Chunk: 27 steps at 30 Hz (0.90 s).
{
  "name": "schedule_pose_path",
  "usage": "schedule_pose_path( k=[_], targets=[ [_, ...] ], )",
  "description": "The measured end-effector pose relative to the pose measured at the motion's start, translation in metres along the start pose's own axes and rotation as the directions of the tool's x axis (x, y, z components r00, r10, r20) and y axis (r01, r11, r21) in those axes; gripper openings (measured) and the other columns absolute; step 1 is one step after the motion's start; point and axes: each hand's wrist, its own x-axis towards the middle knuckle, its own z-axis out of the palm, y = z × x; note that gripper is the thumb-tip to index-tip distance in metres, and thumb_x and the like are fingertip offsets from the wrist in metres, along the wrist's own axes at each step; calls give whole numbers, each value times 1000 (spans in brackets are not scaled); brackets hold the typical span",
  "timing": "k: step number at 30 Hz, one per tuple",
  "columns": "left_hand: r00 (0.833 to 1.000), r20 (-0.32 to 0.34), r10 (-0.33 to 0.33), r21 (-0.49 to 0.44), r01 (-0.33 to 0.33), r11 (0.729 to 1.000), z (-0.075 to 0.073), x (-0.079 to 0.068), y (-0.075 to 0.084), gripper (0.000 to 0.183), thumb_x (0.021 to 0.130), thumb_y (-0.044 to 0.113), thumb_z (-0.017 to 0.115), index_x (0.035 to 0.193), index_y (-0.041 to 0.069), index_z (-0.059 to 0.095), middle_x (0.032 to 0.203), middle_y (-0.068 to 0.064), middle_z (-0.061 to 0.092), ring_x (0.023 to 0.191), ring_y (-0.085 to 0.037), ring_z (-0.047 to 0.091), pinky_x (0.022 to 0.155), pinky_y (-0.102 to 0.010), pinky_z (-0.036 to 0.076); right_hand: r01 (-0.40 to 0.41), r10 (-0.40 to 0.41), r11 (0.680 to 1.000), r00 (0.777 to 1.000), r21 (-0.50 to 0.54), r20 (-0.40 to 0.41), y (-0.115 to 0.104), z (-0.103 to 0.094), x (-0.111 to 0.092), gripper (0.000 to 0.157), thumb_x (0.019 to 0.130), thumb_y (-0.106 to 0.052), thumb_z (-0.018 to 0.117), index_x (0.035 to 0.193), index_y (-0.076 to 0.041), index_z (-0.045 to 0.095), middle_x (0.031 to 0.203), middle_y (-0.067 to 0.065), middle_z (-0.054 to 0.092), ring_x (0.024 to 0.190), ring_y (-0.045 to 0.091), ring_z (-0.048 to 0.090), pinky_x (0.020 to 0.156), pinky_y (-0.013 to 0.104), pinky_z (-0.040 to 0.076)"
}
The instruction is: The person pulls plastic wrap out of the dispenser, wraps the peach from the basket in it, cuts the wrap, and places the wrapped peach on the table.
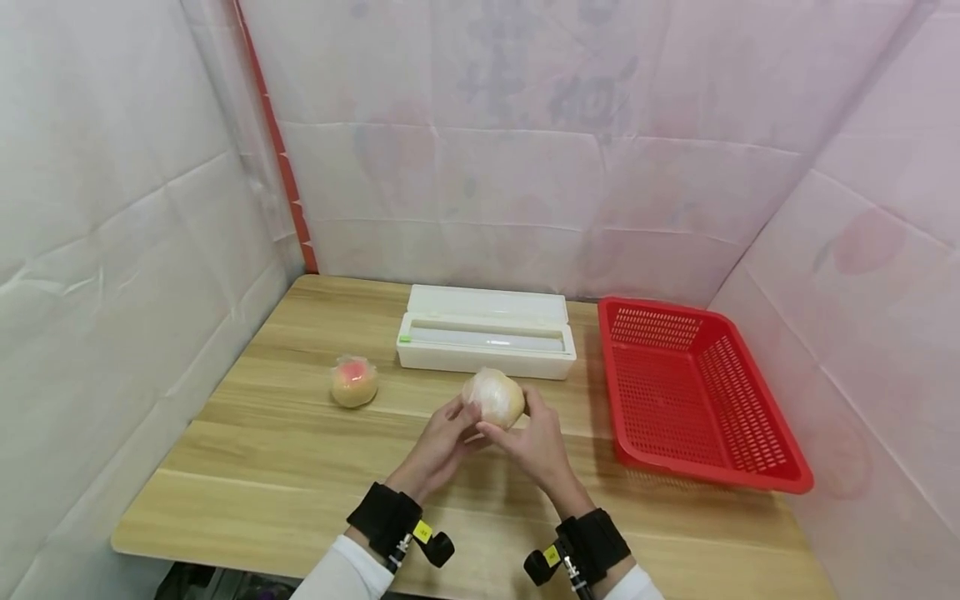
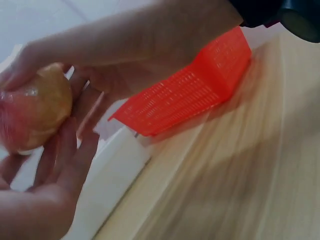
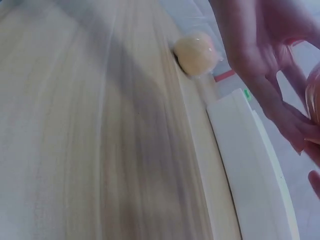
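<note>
Both hands hold a pale yellow and pink peach with clear cling film over it, raised in front of the white box. My left hand supports it from the left, thumb against its side. From the right, my right hand grips it with thumb and fingers. Its red and yellow skin shows through the shiny film on the peach in the left wrist view. In the right wrist view only an edge of it appears. A second film-wrapped peach rests on the table to the left.
A white cling film dispenser stands behind the hands, lid raised, a roll inside. To the right is a red perforated plastic basket. The wooden table is bordered by white sheeting at the back and sides.
</note>
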Motion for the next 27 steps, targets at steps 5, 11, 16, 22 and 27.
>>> schedule_pose_path(
  k=[5,11,16,22,27],
  targets=[
    [989,144,17,-79,-6,997,-9,-5,0,70,98,29,62,154,7,26,137,-8,47,119,-17,57,104,-36,49,61,-62,997,998,42,24,3,1,-2,64,67,-31,91,119,-13,58,112,5,70,103,19,66,87,46,52],
    [978,206,13,-80,4,997,-21,-10,2,82,92,41,65,157,19,20,145,-10,36,125,-19,52,105,-37,48,2,-31,978,990,208,135,4,5,-3,62,77,-22,84,128,-12,52,124,6,62,115,21,57,102,51,41],
    [969,240,-58,-136,93,986,-27,-10,5,62,104,51,31,158,24,15,146,-17,37,124,-24,57,107,-39,47,-69,-4,928,981,366,195,0,9,-3,58,82,-17,77,133,-13,50,131,8,57,125,25,52,110,56,31],
    [980,160,-119,-206,151,967,-31,-8,9,62,107,47,26,158,13,13,139,-16,42,116,-22,61,104,-33,49,-139,30,921,957,364,289,6,15,-3,63,86,-23,73,141,-19,45,136,8,54,129,28,49,107,51,36],
    [996,-18,-90,-71,89,993,-42,-6,13,64,105,43,42,155,7,25,147,-21,38,123,-22,55,106,-39,47,-204,97,929,939,308,331,16,18,-2,78,88,-24,73,154,-18,30,150,16,43,135,36,45,106,51,44]
  ],
)
